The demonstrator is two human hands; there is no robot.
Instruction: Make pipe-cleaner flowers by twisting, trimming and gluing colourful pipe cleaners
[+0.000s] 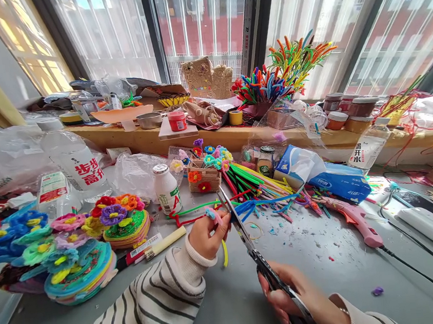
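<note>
My left hand [205, 238] is closed in a pinch on a small pink and light-blue pipe-cleaner piece [213, 216]. Below its fingers hangs a short yellow pipe cleaner [225, 254]; whether the two are joined is hidden. In my right hand [292, 290] is a large pair of scissors [254, 255], fingers wrapped round the handles. Its blades point up and away, right beside my left fingertips. Just beyond stands a small woven basket [205, 182] of pipe-cleaner flowers [213, 160]. Blue pipe cleaners [250, 207] lie behind the blades.
Flower-topped round pieces [82, 276] and a white bottle [167, 190] stand left. A bundle of pipe cleaners [259, 180], a blue tissue pack [336, 180] and a pink glue gun [356, 219] with its cord lie right. Scraps dot the grey table [231, 304]. Jars [361, 108] line the ledge.
</note>
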